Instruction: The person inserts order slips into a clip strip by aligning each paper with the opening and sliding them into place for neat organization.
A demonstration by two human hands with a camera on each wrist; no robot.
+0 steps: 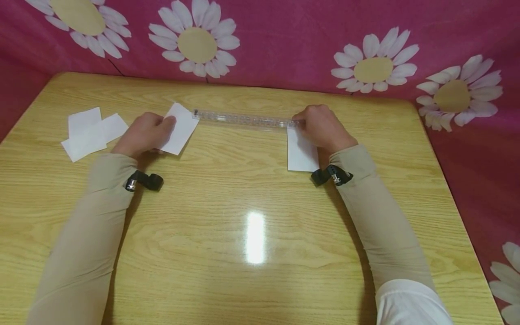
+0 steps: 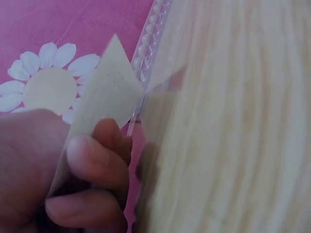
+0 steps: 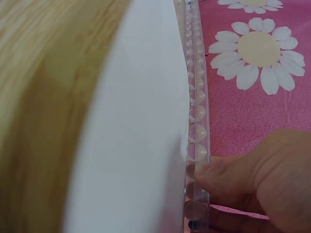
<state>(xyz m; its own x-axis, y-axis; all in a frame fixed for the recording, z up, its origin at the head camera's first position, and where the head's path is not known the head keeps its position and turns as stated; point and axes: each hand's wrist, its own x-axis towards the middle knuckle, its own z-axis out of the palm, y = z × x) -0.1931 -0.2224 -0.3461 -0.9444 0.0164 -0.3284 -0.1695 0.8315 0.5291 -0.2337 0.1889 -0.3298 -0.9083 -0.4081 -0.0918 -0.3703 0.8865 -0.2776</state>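
Observation:
A long clear ticket rail [image 1: 243, 119] with a row of clear marbles inside spans the gap between the hands. My right hand [image 1: 322, 127] pinches its right end; the right wrist view shows the thumb pressed against the rail [image 3: 197, 131] beside the marbles. A white paper slip [image 1: 301, 151] hangs from the rail below that hand. At the other end, my left hand [image 1: 146, 132] pinches another white paper slip [image 1: 178, 131] between thumb and fingers. This slip is tilted, and its right corner overlaps the rail's left end.
Several white paper slips [image 1: 85, 131] lie overlapping on the wooden table [image 1: 195, 234], left of the left hand. A pink cloth [image 1: 276, 45] with large daisies hangs behind the table's far edge. Black straps [image 1: 146, 180] circle both wrists over beige sleeves.

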